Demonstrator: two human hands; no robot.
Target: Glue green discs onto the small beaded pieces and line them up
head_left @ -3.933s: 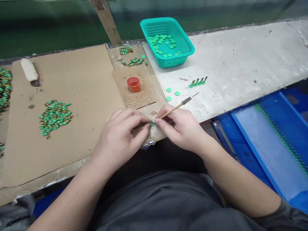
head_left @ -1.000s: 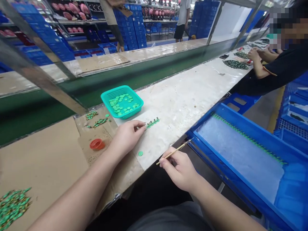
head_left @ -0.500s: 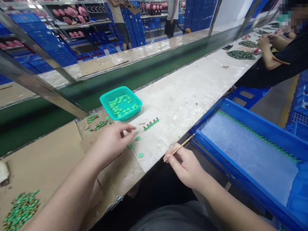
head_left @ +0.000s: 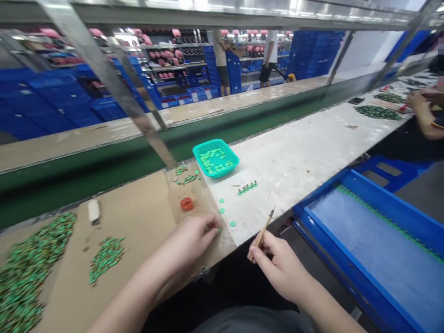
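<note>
My left hand (head_left: 189, 244) rests on the cardboard sheet (head_left: 138, 217) near the bench's front edge, fingers curled, fingertips touching a small green disc (head_left: 219, 229). My right hand (head_left: 277, 266) hangs just off the bench edge, pinched on a thin wooden brush (head_left: 264, 228) that points up and away. Three loose green discs (head_left: 222, 209) lie on the white bench just beyond my left fingers. A short row of green assembled pieces (head_left: 247, 187) sits farther out. A small red cup (head_left: 186, 203) stands on the cardboard.
A teal basket (head_left: 215, 158) of green discs stands at the back. Piles of green parts (head_left: 106, 256) lie on the cardboard at left. A blue tray (head_left: 374, 240) with a line of green pieces is at right. Another person's arm (head_left: 425, 111) works far right.
My left hand has drawn back from the row of green pieces to the cardboard near the front edge. The right hand has tilted the brush more upright. The view has swung left.
</note>
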